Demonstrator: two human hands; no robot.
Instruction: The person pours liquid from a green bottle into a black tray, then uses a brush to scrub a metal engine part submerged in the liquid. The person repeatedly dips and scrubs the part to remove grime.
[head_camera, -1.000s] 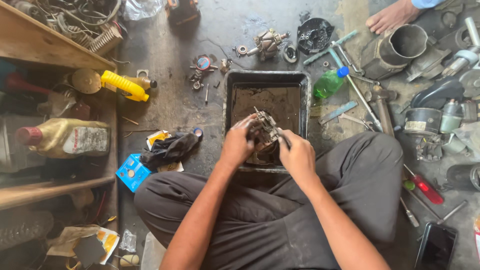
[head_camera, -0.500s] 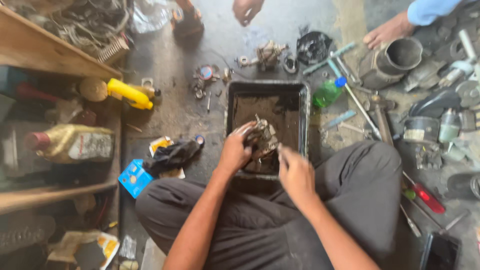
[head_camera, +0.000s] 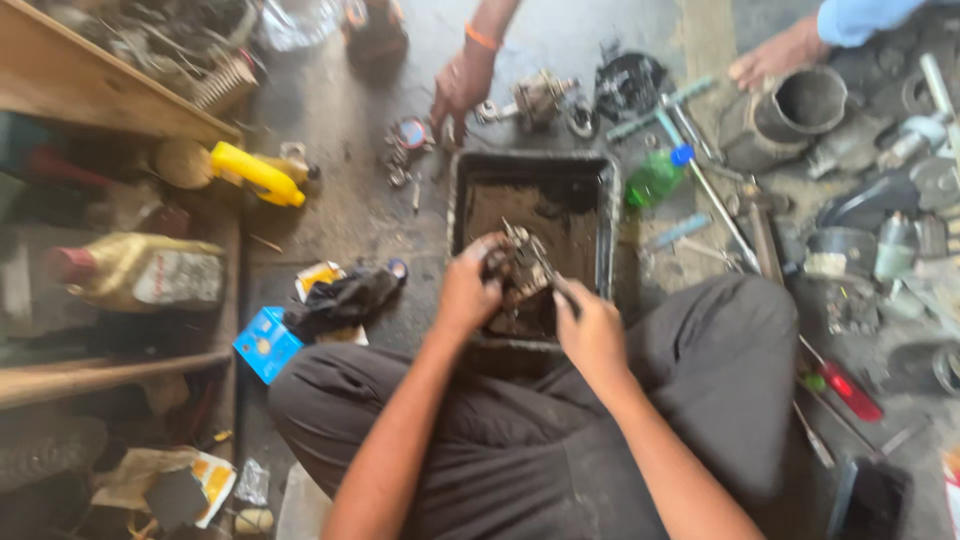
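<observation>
A greasy metal engine part (head_camera: 520, 268) is held over a black rectangular tray (head_camera: 604, 215) set on the workshop floor (head_camera: 340, 120), just ahead of the crossed legs of a seated person in dark trousers. The left hand (head_camera: 468, 292) is closed around the part's left side, its grip wrapped firmly on the metal. The right hand (head_camera: 592, 330) is closed on a thin tool (head_camera: 545, 268) whose tip is pressed against the part; the tool's kind cannot be told through the blur. The tray's bottom is coated in dark, oily residue.

Beyond the tray, a second person's hand (head_camera: 458, 88), an orange band at the wrist, is lowered among small metal pieces (head_camera: 405, 150) scattered on the floor. At upper right, a third hand (head_camera: 775, 58) from a blue sleeve is rested on a grey metal cylinder (head_camera: 785, 120). A green plastic bottle (head_camera: 655, 178) with a blue cap is laid just beside the tray's right edge. To the left, a yellow bottle (head_camera: 255, 172), a black rag (head_camera: 345, 298) and a small blue box (head_camera: 266, 343) are seen near a wooden shelf (head_camera: 90, 90). A red-handled screwdriver (head_camera: 845, 385) is laid by the right knee.
</observation>
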